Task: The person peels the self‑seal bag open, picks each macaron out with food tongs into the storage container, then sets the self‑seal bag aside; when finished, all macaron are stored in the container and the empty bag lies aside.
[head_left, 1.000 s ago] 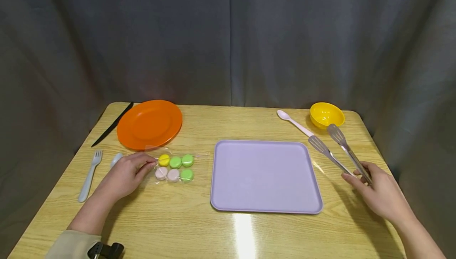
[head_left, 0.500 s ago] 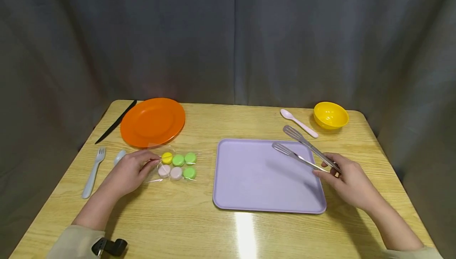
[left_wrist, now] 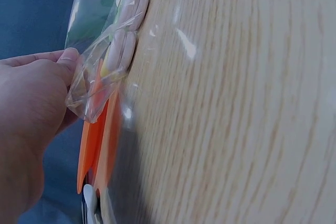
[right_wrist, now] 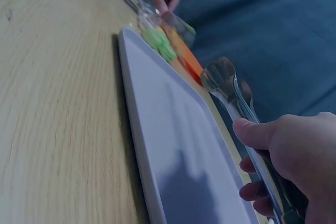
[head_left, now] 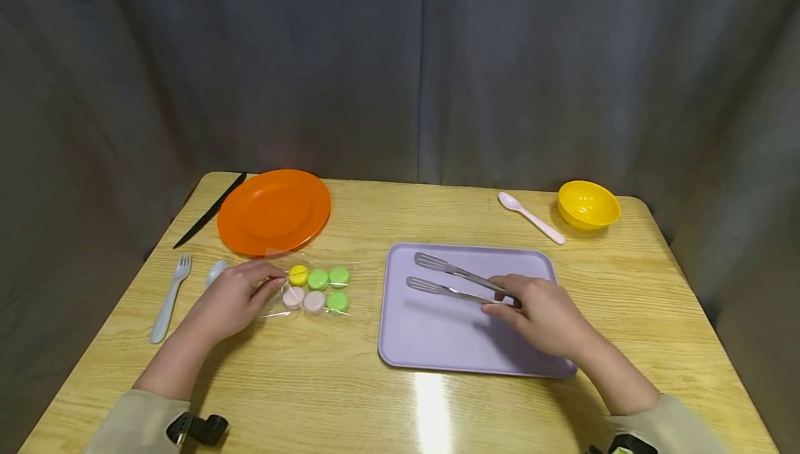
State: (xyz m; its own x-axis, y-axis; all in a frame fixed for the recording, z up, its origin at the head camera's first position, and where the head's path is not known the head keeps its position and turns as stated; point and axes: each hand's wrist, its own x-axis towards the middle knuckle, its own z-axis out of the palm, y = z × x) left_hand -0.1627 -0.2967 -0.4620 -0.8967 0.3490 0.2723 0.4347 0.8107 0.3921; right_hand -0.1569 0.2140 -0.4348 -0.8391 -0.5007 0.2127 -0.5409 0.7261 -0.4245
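Two hands are at work on the tabletop (head_left: 400, 398), and the lilac tray (head_left: 437, 343) serves as the landmark. The right hand (head_left: 542, 315) has its fingers (right_wrist: 257, 132) curled round the handles of the metal tongs (head_left: 453, 280), gripping them; the tongs hang over the tray, their two slotted ends apart and pointing toward the tray's left edge. The left hand (head_left: 234, 298), left of the tray, pinches the near corner of a clear bag of macarons (head_left: 315, 289) between thumb and fingers (left_wrist: 65, 61). The bag lies flat on the tabletop just beside the tray's left edge, holding one yellow, three green and two pink rounds in two rows. Beyond the bag, farther left of the tray, sits an orange plate (head_left: 273, 211), with a black knife (head_left: 209, 209) at its far side. A pale fork (head_left: 169, 298) and a spoon bowl (head_left: 215, 272) lie left of the left hand. Behind the tray's far right corner are a pink spoon (head_left: 531, 216) and a yellow bowl (head_left: 587, 204).
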